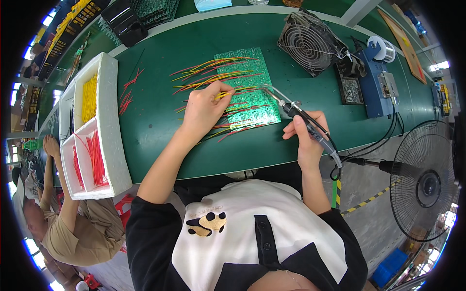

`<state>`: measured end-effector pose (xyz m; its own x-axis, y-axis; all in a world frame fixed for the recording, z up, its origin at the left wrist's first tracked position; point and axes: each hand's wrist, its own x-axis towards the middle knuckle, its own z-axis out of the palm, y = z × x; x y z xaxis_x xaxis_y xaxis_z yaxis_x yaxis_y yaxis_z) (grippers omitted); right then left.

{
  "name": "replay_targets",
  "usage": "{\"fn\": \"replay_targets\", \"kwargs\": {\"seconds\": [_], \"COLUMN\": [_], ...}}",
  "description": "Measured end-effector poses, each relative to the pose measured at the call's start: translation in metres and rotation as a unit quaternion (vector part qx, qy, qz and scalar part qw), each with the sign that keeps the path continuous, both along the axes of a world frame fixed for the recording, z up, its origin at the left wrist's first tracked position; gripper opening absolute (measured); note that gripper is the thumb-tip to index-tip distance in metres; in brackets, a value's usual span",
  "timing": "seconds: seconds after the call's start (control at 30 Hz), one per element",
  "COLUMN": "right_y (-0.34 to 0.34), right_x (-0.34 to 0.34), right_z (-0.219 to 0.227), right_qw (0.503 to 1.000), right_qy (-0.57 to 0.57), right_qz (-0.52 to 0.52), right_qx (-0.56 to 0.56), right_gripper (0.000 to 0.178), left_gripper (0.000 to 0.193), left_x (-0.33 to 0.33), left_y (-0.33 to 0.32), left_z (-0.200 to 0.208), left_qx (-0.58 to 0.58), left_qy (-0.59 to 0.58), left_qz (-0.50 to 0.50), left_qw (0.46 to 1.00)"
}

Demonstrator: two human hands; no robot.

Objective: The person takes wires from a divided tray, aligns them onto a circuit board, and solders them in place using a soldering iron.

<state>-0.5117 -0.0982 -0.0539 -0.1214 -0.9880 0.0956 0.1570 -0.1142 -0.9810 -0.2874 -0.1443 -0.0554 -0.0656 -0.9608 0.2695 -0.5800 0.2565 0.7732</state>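
A green circuit board panel (252, 104) lies on the green table (160, 121), with several red and yellow wires (213, 72) fanning off its left side. My left hand (204, 109) pinches a yellow wire (222, 95) at the board's left edge. In my right hand (306, 138) is a black soldering iron (303, 119); its metal tip (268, 88) points at the board just right of the left hand's fingers. The iron's cable runs down past my right wrist.
A white foam tray (109, 121) with yellow and red wires sits at the left. A small metal-grille fan (310, 43), a blue soldering station (376, 82) and a solder spool (383, 48) stand at the right. A pedestal fan (422, 182) stands lower right. Another person (53, 218) sits at the left.
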Motion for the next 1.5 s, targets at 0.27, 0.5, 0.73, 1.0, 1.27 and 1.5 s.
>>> {"fn": "replay_targets", "kwargs": {"seconds": [0.27, 0.5, 0.73, 1.0, 1.27, 1.5], "right_y": [-0.002, -0.006, -0.005, -0.001, -0.010, -0.010], "right_x": [-0.012, -0.021, -0.014, -0.008, -0.018, -0.014], "right_z": [0.002, 0.004, -0.002, 0.001, 0.003, 0.005], "right_qw": [0.990, 0.987, 0.989, 0.994, 0.989, 0.990], "right_qy": [-0.009, -0.035, -0.040, -0.002, 0.009, 0.002], "right_qz": [-0.126, -0.147, -0.137, -0.103, -0.138, -0.136], "right_qx": [-0.062, -0.048, -0.033, -0.045, -0.042, -0.047], "right_gripper": [0.019, 0.014, 0.019, 0.018, 0.016, 0.017], "left_gripper": [0.009, 0.008, 0.009, 0.010, 0.010, 0.006], "left_x": [-0.001, -0.001, -0.001, -0.001, 0.038, 0.062], "left_y": [-0.001, 0.001, 0.002, 0.002, 0.008, 0.041], "left_z": [0.000, 0.006, 0.010, 0.013, 0.037, 0.068], "left_qx": [-0.006, -0.033, -0.025, -0.049, -0.012, -0.043], "left_qy": [-0.007, -0.044, -0.036, -0.048, -0.073, -0.093], "left_qz": [0.004, 0.010, 0.010, 0.012, 0.021, 0.092], "left_qw": [1.000, 0.998, 0.999, 0.998, 0.997, 0.990]}}
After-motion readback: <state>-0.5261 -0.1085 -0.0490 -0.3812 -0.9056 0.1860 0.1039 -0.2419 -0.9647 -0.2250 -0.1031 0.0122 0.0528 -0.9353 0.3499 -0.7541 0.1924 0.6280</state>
